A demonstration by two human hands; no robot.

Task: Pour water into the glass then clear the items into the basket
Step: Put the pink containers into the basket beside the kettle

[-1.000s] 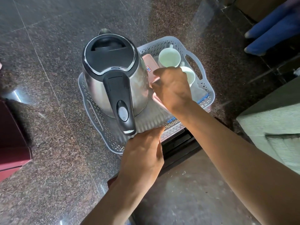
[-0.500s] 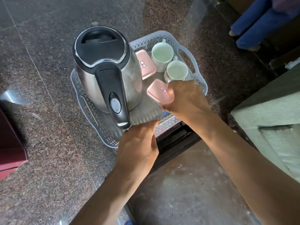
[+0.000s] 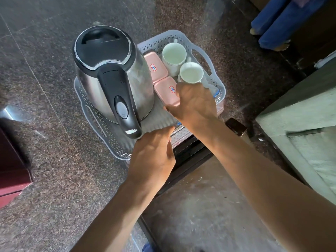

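Note:
A grey plastic basket (image 3: 206, 55) stands on the speckled stone floor. In it are a steel kettle (image 3: 112, 70) with a black lid and handle, two white cups (image 3: 174, 53) (image 3: 191, 72) and two pink lidded boxes. The far pink box (image 3: 156, 68) lies beside the kettle. My right hand (image 3: 194, 103) rests over the near pink box (image 3: 166, 90), thumb along its near edge, fingers curled around it. My left hand (image 3: 152, 155) grips the basket's near rim just under the kettle handle.
A dark-framed low table top (image 3: 200, 206) lies under my forearms, touching the basket's near side. A dark red box (image 3: 11, 179) is at the left edge. A grey-green cushion (image 3: 300, 128) is at the right. A person's blue-clad legs (image 3: 280, 20) are at the top right.
My right hand lowered the near pink box into the basket beside the kettle and stays on it. The left hand kept its hold on the basket rim.

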